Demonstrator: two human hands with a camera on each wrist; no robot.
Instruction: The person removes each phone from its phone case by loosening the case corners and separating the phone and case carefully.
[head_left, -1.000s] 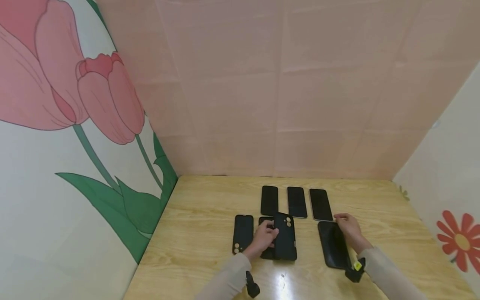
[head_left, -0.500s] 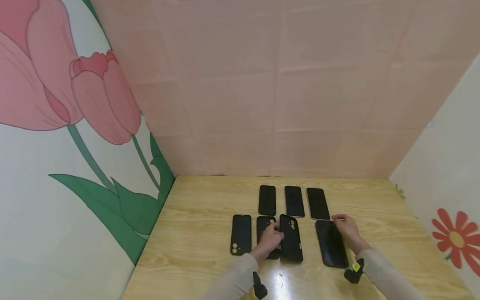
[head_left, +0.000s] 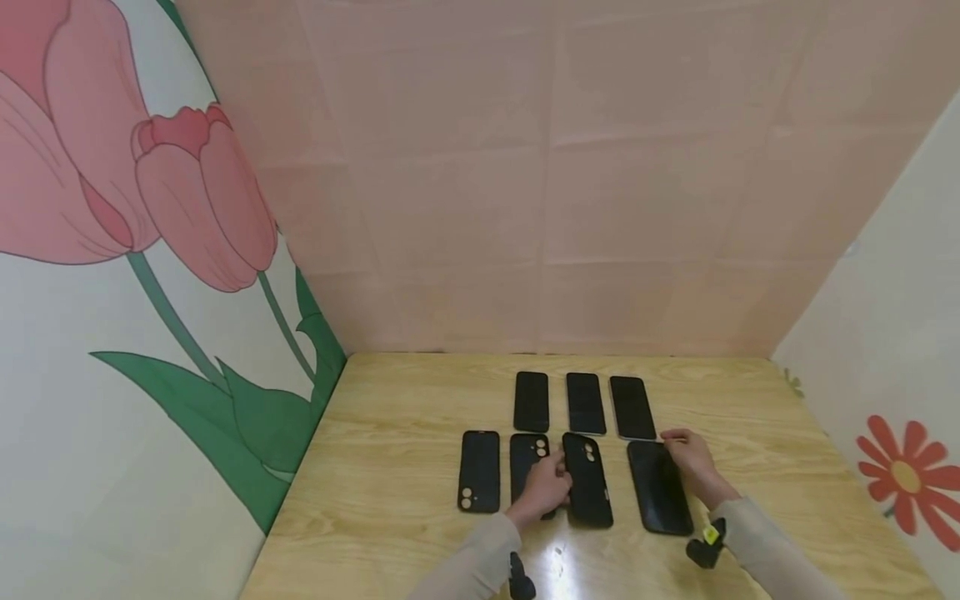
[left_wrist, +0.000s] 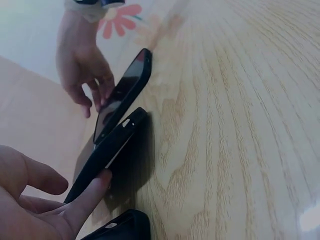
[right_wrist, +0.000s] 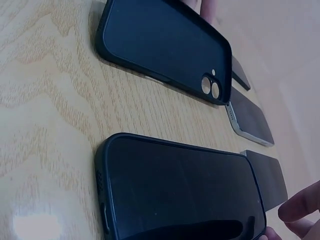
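Note:
In the head view my left hand (head_left: 546,485) holds a black phone case (head_left: 588,482) by its left edge. The left wrist view shows this case (left_wrist: 107,152) tilted above the table, with a finger against its underside. Its hollow inside and two camera holes face the right wrist camera. My right hand (head_left: 693,460) rests at the upper right corner of a black phone (head_left: 660,488) lying screen up, which has a dark case rim (right_wrist: 102,185) around it. Two more black cases lie to the left: one partly behind my left hand (head_left: 527,454), the other at the row's end (head_left: 479,471).
Three dark phones lie in a back row: a left one (head_left: 532,402), a middle one (head_left: 586,403) and a right one (head_left: 632,407). The wooden table (head_left: 390,467) meets a pink cloth wall (head_left: 450,208) behind and flower-patterned walls at both sides.
My left hand has moved the case to the right, off the middle case it overlapped, into the gap before the phone. My right hand has stayed at the phone's corner.

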